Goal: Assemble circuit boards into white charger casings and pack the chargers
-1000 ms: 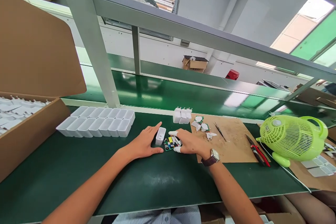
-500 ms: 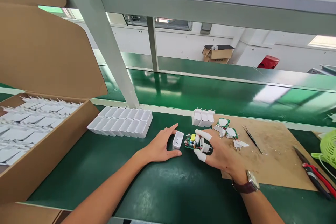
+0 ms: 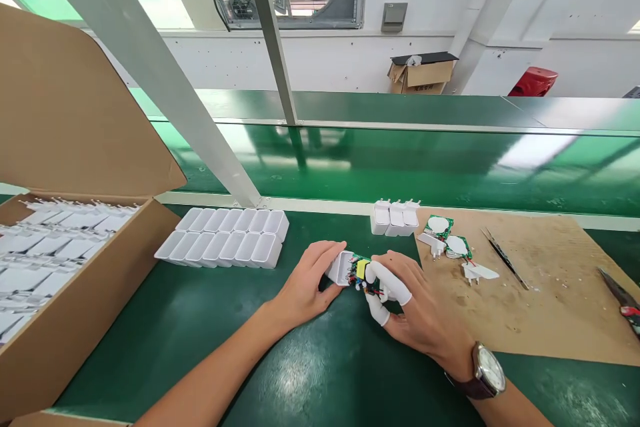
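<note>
Between thumb and fingers, my left hand (image 3: 307,283) grips a white plastic charger case (image 3: 341,268), tilted so that its open end faces right. My right hand (image 3: 413,293), with white finger cots on the thumb and a finger, is closed on a green circuit board (image 3: 361,269) carrying a yellow transformer and other small parts. The board's left end is at the mouth of the case; how far inside it reaches I cannot tell. A white plug piece at the board's right end is partly hidden by my fingers.
Two rows of open white cases (image 3: 225,240) stand left. Several white chargers with prongs (image 3: 395,219) sit behind my hands. On the brown board (image 3: 550,293) lie circuit boards (image 3: 456,245), tweezers (image 3: 505,259) and pliers (image 3: 620,290). A carton (image 3: 125,260) of white parts stands far left.
The case, formerly upright on the table, is now tilted in my left hand's grip. My right hand has brought the circuit board left to its open end. The camera view has shifted.
</note>
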A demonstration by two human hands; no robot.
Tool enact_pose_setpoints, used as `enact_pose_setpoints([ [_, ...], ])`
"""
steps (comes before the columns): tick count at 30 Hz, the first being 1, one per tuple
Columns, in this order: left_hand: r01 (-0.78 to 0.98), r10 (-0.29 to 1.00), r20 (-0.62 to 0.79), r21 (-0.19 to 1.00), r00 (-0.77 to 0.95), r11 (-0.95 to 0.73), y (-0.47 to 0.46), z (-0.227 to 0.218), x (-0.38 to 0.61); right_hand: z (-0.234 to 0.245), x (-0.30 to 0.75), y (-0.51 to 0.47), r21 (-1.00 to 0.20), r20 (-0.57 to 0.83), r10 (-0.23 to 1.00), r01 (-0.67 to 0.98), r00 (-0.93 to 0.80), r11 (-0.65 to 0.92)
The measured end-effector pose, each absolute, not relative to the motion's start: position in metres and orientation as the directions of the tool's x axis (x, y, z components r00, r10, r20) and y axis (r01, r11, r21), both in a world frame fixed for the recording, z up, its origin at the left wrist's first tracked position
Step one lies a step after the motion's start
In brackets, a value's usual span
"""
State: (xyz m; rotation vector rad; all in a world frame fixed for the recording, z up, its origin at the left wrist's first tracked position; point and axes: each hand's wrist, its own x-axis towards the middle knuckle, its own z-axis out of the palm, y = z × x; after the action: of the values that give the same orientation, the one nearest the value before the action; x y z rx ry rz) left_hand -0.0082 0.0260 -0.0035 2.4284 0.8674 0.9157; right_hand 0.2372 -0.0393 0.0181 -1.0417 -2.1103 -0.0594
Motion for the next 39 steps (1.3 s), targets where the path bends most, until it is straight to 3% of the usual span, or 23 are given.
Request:
enact_pose_setpoints([
  [18, 0.439, 0.619, 0.493, 0.439, 0.611, -0.783, 0.024, -0.001, -0.004, 0.016, 0.232, -0.040, -0.244, 0.628, 0.676, 0.727, -0.386, 0.642],
  [39, 0.413, 0.603, 0.501, 0.445, 0.620, -0.794, 0.025, 0.002, -0.001, 0.016, 0.232, -0.038, -0.299, 0.598, 0.712, 0.723, -0.367, 0.623],
])
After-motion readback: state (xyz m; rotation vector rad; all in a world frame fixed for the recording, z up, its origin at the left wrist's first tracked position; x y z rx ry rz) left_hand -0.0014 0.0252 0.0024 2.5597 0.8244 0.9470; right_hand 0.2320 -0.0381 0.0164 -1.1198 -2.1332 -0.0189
